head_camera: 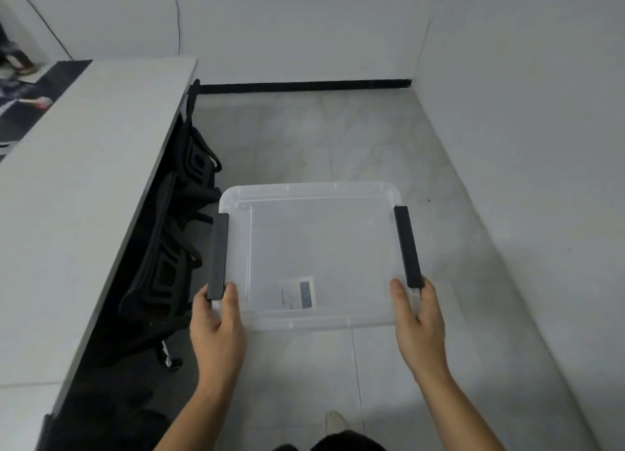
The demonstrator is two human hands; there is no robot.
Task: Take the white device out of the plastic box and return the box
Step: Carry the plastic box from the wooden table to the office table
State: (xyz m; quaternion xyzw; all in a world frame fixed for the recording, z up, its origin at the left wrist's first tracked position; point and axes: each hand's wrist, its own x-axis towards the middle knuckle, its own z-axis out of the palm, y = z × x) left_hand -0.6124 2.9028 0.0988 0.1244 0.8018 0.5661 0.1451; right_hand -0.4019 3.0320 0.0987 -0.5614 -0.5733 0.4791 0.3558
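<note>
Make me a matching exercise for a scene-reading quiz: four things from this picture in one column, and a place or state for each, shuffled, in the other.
Things:
1. plastic box
2. left hand
3. black bag
4. paper label

Places or states:
A. under the table's edge
B. inside, at the near side of the box
C. gripping the box's near-left corner
D. lid on, held over the tiled floor

Pairs: 1-D, 2-C, 3-A, 4-B

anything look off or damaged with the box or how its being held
Nothing stands out. The clear plastic box looks intact, lid on and level, black latches closed on both sides. The left hand and right hand hold its near corners evenly. No white device shows through the lid.
</note>
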